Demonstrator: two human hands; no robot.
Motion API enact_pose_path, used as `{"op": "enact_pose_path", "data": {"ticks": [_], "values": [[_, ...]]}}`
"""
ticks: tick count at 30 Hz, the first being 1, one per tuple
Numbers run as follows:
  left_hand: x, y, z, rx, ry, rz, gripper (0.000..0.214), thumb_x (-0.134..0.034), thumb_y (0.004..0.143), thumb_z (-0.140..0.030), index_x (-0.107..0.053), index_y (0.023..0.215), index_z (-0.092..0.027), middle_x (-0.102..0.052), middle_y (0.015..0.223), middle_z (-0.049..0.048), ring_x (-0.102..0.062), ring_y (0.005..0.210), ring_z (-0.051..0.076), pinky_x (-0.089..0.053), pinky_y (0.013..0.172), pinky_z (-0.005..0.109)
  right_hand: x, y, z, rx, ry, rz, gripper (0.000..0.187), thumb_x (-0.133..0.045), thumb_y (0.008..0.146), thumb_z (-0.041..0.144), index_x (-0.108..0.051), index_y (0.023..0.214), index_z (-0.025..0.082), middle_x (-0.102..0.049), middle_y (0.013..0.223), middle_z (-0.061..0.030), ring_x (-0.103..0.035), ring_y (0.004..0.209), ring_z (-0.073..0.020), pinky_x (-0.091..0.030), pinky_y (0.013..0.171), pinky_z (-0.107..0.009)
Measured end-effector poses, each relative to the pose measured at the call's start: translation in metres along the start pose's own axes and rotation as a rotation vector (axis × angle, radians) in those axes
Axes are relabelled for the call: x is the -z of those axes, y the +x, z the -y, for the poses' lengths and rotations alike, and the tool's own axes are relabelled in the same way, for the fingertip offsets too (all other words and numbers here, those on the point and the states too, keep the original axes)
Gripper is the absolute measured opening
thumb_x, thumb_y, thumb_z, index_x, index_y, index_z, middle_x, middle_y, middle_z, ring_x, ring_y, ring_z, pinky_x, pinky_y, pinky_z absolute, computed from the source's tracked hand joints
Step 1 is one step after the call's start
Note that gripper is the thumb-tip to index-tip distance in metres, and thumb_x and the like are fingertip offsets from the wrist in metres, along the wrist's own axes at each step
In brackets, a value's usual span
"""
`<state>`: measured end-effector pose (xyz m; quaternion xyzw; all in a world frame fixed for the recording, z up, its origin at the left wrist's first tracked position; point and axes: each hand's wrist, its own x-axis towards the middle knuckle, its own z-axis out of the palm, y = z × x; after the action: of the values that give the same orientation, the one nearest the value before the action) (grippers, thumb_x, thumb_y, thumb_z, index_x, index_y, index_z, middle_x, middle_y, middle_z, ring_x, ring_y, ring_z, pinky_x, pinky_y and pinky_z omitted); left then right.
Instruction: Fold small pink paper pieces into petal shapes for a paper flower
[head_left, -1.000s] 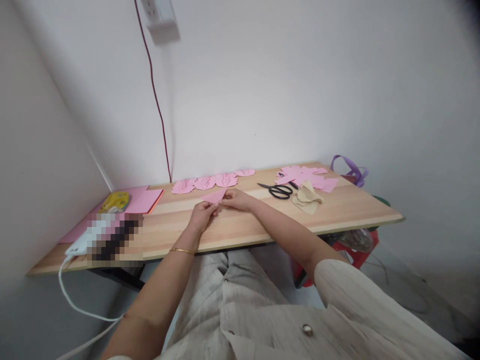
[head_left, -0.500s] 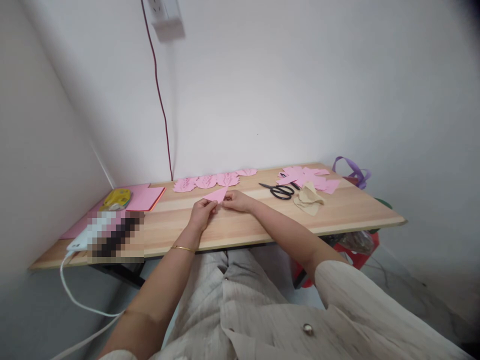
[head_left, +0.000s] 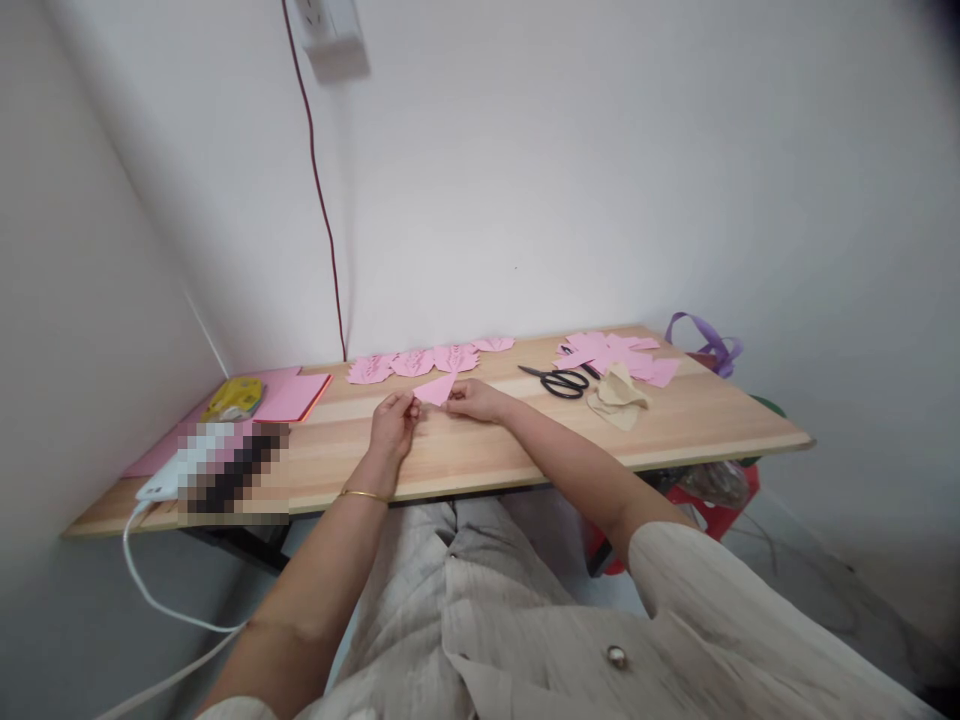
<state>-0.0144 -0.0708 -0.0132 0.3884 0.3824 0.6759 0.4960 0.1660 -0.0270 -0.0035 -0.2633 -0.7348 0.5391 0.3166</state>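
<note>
A folded, pointed piece of pink paper [head_left: 435, 390] is held between my two hands over the middle of the wooden table [head_left: 480, 460]. My left hand [head_left: 394, 422] pinches its left corner, fingers closed. At the right edge, my right hand [head_left: 474, 400] grips it between thumb and fingers. Just beyond lie several cut pink paper shapes with scalloped edges [head_left: 412, 362], in a row near the wall. Black-handled scissors [head_left: 564, 383] rest to the right of my right hand.
Pink paper scraps [head_left: 611, 352] and a crumpled tan cloth or paper [head_left: 619, 397] lie on the right. On the left are stacked coloured paper sheets [head_left: 292, 397], a yellow packet [head_left: 232, 398] and a white device with a cable [head_left: 161, 485]. A purple ribbon [head_left: 712, 340] hangs at the right end.
My left hand has shifted slightly left along the pink paper, to its left corner, uncovering more of it. My right hand stays in nearly the same place.
</note>
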Motion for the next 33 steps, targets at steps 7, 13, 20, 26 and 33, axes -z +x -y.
{"op": "enact_pose_path", "data": {"ticks": [7,13,20,26,33], "values": [[-0.002,-0.001,0.000,0.007,-0.029,0.068,0.028,-0.079,0.060,-0.030,-0.058,0.073,-0.017,-0.057,0.070,-0.0015,-0.048,0.053,0.006,-0.042,0.054,0.023,0.003,0.004,-0.012,0.075,-0.052,-0.109,0.034,-0.067,0.069,0.032,-0.067,0.096,0.010,-0.066,0.079,-0.0033,-0.055,0.069,-0.0124,-0.042,0.066,-0.024],[-0.005,-0.005,-0.002,0.025,0.038,0.113,0.028,-0.081,0.054,-0.027,-0.060,0.067,-0.014,-0.054,0.058,-0.0028,-0.050,0.054,0.008,-0.044,0.056,0.023,0.001,0.004,-0.013,0.082,-0.142,-0.086,0.035,-0.066,0.071,0.034,-0.068,0.097,0.011,-0.068,0.087,-0.0050,-0.057,0.078,-0.0154,-0.045,0.072,-0.027],[-0.006,-0.006,-0.001,0.051,0.056,0.079,0.033,-0.082,0.053,-0.031,-0.059,0.069,-0.014,-0.062,0.059,-0.0010,-0.059,0.057,0.011,-0.051,0.064,0.027,0.001,0.001,0.002,0.171,-0.174,-0.257,0.040,-0.069,0.068,0.035,-0.063,0.102,0.014,-0.066,0.095,-0.0048,-0.056,0.077,-0.0129,-0.044,0.070,-0.024],[-0.008,-0.008,-0.001,0.055,0.111,0.129,0.039,-0.083,0.053,-0.032,-0.062,0.079,-0.013,-0.066,0.065,0.0012,-0.062,0.058,0.012,-0.054,0.066,0.029,0.003,0.001,0.006,0.242,-0.234,-0.290,0.022,-0.061,0.074,0.035,-0.066,0.079,0.013,-0.065,0.077,-0.0029,-0.056,0.072,-0.0134,-0.042,0.069,-0.025],[-0.006,-0.008,0.003,0.004,0.152,0.165,0.034,-0.081,0.059,-0.033,-0.063,0.081,-0.013,-0.068,0.073,0.0031,-0.063,0.055,0.013,-0.053,0.061,0.030,-0.003,0.003,0.002,0.314,-0.279,-0.279,0.020,-0.061,0.073,0.031,-0.066,0.082,0.014,-0.066,0.082,-0.0040,-0.058,0.076,-0.0141,-0.044,0.071,-0.025]]}}
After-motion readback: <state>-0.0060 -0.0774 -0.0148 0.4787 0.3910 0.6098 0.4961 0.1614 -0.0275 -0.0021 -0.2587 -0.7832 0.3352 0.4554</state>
